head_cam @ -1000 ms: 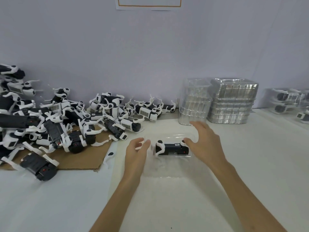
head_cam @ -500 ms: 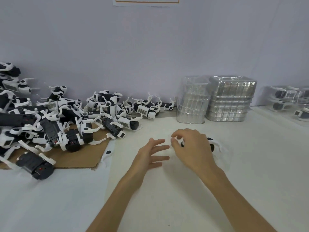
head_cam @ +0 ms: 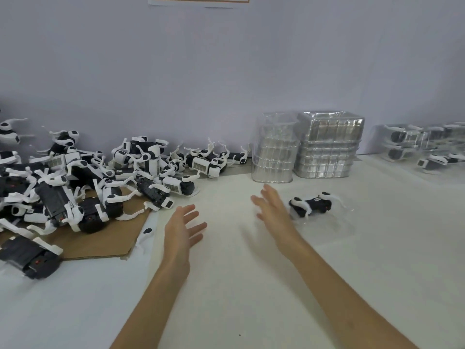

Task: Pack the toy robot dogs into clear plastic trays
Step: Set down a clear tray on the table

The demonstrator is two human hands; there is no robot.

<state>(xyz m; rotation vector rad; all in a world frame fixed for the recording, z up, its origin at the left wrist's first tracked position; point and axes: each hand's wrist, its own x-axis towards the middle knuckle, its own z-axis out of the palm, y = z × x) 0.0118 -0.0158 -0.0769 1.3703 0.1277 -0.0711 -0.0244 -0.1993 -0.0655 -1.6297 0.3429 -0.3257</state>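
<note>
- Far left on the worktop point(head_cam: 239, 298), I see a heap of toy robot dogs point(head_cam: 83, 187) with dark bodies and white legs, tumbled together up to the wall point(head_cam: 226, 71). Most of them lie on a brown cardboard sheet point(head_cam: 100, 245). One dark unit at the near-left corner lies partly off it.
- Just off the right edge of the cardboard, a loose white piece point(head_cam: 147, 231) with a dark spot lies on the worktop.
- Left hand point(head_cam: 180, 230): it is over the worktop near centre, with the fingers straight and spread and pointing away from me. The grip is released and holds nothing.
- Right hand point(head_cam: 273, 210): it is beyond and to the right of the left hand and is motion-blurred, with the fingers straight and slightly spread. The grip is released and holds nothing. It sits just left of the packed unit, and I cannot tell whether it touches it.
- Task item: one toy robot dog point(head_cam: 310, 205) sits in a clear plastic tray point(head_cam: 337, 227) right of centre, well apart from the heap. The tray outline is faint against the worktop.
- Behind that unit, two stacks of clear trays point(head_cam: 329, 144) stand side by side against the wall, the left one narrower than the right.
- Far right, near the wall, packed trays point(head_cam: 422, 144) hold more dogs. They are blurred at the frame edge.
</note>
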